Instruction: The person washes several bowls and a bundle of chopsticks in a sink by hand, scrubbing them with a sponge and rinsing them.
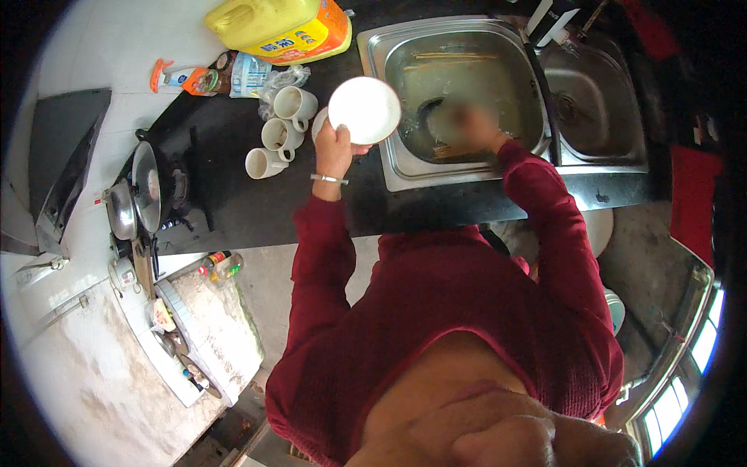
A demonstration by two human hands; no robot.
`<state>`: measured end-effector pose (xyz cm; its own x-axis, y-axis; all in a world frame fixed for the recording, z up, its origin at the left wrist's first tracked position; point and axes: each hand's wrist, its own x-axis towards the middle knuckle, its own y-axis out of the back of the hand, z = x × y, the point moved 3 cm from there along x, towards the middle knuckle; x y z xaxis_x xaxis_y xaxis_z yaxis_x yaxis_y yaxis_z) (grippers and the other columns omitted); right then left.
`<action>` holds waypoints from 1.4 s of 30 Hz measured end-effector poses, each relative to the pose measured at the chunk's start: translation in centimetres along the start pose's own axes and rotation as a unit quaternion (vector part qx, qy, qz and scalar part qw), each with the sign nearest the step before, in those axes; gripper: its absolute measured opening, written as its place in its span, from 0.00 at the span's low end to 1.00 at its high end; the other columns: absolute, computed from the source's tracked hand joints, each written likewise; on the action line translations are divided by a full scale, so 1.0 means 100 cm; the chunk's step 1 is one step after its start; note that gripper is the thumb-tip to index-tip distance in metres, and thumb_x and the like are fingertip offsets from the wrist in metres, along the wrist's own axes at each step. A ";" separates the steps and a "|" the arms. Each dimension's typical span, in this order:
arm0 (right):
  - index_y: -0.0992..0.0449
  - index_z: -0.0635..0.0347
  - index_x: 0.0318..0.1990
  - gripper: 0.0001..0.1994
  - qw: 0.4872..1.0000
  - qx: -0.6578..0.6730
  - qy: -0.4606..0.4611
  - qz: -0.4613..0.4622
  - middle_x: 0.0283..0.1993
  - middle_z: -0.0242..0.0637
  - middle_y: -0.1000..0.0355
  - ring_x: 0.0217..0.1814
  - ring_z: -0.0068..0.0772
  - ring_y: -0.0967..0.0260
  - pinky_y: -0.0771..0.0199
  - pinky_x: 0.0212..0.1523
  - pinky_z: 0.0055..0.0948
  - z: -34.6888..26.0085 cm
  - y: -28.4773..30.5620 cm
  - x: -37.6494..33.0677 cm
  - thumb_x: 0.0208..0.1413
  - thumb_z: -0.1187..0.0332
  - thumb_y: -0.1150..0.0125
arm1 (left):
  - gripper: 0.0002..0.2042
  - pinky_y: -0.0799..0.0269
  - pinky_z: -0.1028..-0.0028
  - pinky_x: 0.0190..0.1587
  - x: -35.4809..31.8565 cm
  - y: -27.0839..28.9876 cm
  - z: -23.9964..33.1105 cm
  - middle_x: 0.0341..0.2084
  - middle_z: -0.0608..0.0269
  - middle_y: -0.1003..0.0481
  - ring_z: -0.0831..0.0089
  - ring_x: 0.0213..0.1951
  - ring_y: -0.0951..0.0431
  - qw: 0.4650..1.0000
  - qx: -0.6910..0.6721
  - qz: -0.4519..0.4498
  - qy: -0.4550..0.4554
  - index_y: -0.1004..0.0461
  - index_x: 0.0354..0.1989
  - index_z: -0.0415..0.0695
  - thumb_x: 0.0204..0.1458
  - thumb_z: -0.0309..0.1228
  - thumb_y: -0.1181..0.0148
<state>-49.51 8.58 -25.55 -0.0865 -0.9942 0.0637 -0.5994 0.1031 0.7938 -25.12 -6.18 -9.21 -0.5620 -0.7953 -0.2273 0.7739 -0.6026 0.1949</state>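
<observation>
Three white mugs (278, 131) are seen already set on the dark counter (257, 202) in the head view. A white bowl (364, 110) is gripped at its rim by the left hand (334, 148), held above the counter's edge beside the sink (467, 93). The right hand (459, 124) is lowered into the basin, blurred; its fingers cannot be judged. More washing appears left.

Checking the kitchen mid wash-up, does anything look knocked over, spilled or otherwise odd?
Nothing looks spilled. Three white mugs lie on the dark counter left of the sink. The left hand holds a white bowl; the right hand is blurred.
</observation>
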 end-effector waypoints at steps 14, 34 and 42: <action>0.29 0.60 0.40 0.21 0.976 -0.213 -0.023 -0.037 0.40 0.46 0.32 0.43 0.47 0.36 0.38 0.47 0.43 -0.003 -0.059 0.019 0.43 0.54 0.44 | 0.18 0.30 0.75 0.12 -0.021 0.053 -0.055 0.17 0.51 0.29 0.68 0.12 0.27 0.989 0.020 0.105 0.100 0.46 0.50 0.33 0.50 0.23 0.68; 0.30 0.58 0.39 0.12 0.987 -0.143 -0.010 0.079 0.38 0.43 0.31 0.40 0.42 0.33 0.33 0.40 0.35 -0.049 0.035 -0.005 0.45 0.68 0.46 | 0.20 0.30 0.80 0.30 -0.038 -0.018 0.003 0.32 0.60 0.30 0.79 0.30 0.28 0.990 -0.019 -0.043 -0.134 0.43 0.56 0.42 0.54 0.27 0.53; 0.31 0.60 0.43 0.16 0.989 -0.127 0.036 0.072 0.43 0.45 0.34 0.47 0.45 0.37 0.36 0.48 0.36 -0.106 0.044 0.000 0.43 0.71 0.46 | 0.12 0.30 0.67 0.36 0.047 -0.148 -0.071 0.36 0.60 0.29 0.66 0.37 0.27 0.919 -0.377 -0.078 0.085 0.34 0.42 0.40 0.52 0.33 0.51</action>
<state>-43.70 8.67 -15.58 -0.0948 -0.9703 0.2225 -0.3646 0.2418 0.8992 -37.15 -0.54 -19.91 -0.6793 -0.6421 -0.3552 0.7063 -0.4406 -0.5541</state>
